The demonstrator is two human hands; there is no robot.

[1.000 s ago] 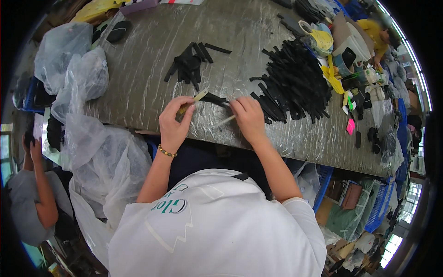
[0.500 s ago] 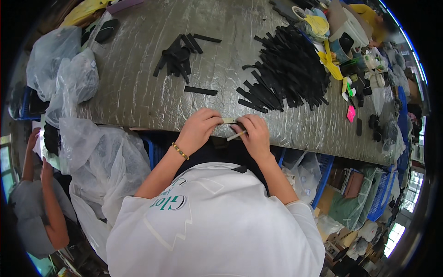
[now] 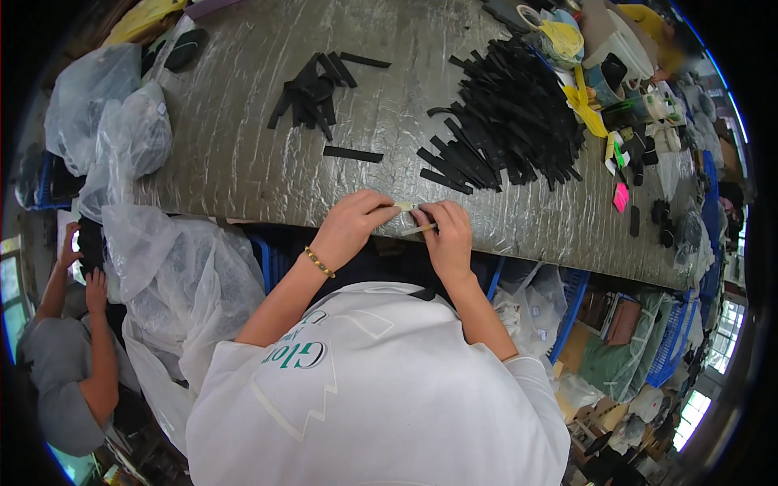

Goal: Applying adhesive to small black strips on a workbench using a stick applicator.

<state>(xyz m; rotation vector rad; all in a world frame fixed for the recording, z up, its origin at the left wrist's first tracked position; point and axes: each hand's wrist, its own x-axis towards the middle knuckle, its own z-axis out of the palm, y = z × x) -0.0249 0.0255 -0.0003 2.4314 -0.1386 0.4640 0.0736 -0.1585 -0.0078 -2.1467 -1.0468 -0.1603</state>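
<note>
At the table's near edge, my left hand (image 3: 350, 225) is closed, pinching a short pale strip (image 3: 403, 206) between thumb and fingertips. My right hand (image 3: 448, 235) is closed too, with its fingertips at the strip's other end. A thin whitish stick (image 3: 418, 230) juts out leftward from under the right fingers; its kind is not clear. Just beyond my hands a single black strip (image 3: 353, 154) lies flat. Farther off are a small heap of black strips (image 3: 308, 99) and, to the right, a large pile of them (image 3: 519, 117).
Clear plastic bags (image 3: 174, 259) bulge up on the left. A co-worker (image 3: 69, 356) handles something black there. Tubs and small tools (image 3: 616, 77) crowd the table's right side. Blue crates (image 3: 571, 312) stand under the table edge. The tabletop (image 3: 243, 162) has a shiny, wrinkled covering.
The whitish stick has tilted closer to level, and my left fingertips have shifted slightly right along with the pale strip. The co-worker's hands have moved at the left.
</note>
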